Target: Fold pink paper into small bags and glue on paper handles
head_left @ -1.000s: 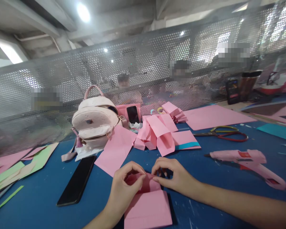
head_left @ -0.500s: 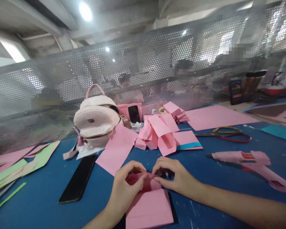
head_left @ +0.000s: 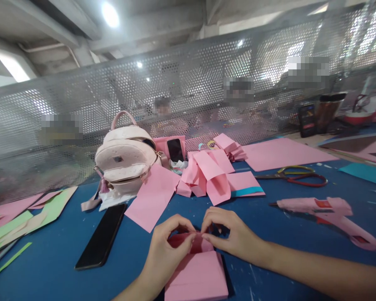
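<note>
A folded pink paper piece [head_left: 196, 274], like a small bag or envelope with an opening at its far end, lies on the blue table in front of me. My left hand [head_left: 171, 246] pinches the far rim of that opening between thumb and fingers. Close beside it, my right hand [head_left: 224, 230] pinches the same rim on the right. The fingertips of both hands nearly meet there. Just beyond lie a flat pink sheet [head_left: 153, 196] and a heap of folded pink paper pieces [head_left: 207, 171].
A black phone [head_left: 102, 236] lies at left, below a pale pink backpack [head_left: 125, 154]. A pink glue gun [head_left: 329, 213] and scissors [head_left: 297, 175] are at right. Green paper [head_left: 53, 209] lies far left. A perforated metal screen [head_left: 188, 92] stands behind, with people beyond.
Both hands stay pinching the rim, with the fingertips slightly closer together. The paper's opening looks a little wider. The whole view has shifted slightly.
</note>
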Action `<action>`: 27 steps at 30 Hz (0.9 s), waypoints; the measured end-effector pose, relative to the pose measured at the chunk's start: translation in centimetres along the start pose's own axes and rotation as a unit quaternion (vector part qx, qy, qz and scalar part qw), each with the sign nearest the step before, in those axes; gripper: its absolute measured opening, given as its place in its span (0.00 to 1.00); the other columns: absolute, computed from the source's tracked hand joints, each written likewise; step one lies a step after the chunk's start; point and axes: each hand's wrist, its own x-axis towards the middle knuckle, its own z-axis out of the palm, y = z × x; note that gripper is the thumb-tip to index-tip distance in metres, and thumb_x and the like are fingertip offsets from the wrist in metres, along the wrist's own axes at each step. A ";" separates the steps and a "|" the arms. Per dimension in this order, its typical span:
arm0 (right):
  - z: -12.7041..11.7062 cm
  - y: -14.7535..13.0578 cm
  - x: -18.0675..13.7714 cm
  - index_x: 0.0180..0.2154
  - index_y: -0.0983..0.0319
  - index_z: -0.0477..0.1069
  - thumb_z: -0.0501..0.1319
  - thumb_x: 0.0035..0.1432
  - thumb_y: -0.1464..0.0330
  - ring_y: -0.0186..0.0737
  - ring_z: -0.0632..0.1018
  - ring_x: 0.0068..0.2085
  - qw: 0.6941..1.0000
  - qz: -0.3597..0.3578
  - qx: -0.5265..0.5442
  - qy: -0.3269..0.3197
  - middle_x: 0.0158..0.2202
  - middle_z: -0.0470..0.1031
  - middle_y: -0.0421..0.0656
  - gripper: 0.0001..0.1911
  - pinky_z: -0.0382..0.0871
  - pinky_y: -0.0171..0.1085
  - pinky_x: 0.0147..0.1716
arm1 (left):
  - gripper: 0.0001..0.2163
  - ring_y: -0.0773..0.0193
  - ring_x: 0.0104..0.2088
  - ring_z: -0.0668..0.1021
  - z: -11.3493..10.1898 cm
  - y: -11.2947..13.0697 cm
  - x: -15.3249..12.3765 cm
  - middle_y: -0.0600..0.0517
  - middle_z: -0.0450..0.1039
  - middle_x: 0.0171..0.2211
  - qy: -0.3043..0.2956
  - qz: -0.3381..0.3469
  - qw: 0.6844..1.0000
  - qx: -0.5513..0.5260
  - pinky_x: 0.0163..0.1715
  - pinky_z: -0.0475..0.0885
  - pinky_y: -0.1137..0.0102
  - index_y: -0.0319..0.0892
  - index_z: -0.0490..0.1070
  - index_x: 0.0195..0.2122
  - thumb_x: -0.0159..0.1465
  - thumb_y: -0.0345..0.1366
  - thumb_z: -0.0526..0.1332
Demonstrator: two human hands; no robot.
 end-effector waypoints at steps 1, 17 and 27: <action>0.0 0.0 0.0 0.32 0.61 0.74 0.64 0.60 0.68 0.34 0.71 0.31 1.000 0.000 0.001 -0.001 0.30 0.71 0.40 0.04 0.63 0.32 0.30 | 0.05 0.67 0.31 0.78 0.0 0.0 0.0 0.54 0.76 0.29 0.000 0.000 1.000 0.000 0.33 0.72 0.74 0.41 0.74 0.30 0.59 0.25 0.62; -0.1 -0.5 0.0 0.31 0.62 0.73 0.63 0.59 0.72 0.34 0.71 0.31 0.999 -0.029 0.000 0.014 0.29 0.72 0.40 0.03 0.63 0.33 0.30 | 0.09 0.66 0.32 0.77 0.3 0.9 -0.1 0.54 0.75 0.30 -0.020 0.034 0.998 0.053 0.34 0.69 0.73 0.41 0.74 0.30 0.57 0.20 0.61; 0.0 -0.5 0.1 0.33 0.61 0.73 0.63 0.57 0.73 0.34 0.71 0.31 1.000 -0.021 -0.014 0.008 0.31 0.72 0.39 0.02 0.63 0.32 0.30 | 0.09 0.66 0.32 0.77 0.1 0.8 0.1 0.55 0.76 0.29 -0.026 0.026 0.997 0.073 0.34 0.69 0.73 0.42 0.75 0.29 0.58 0.21 0.61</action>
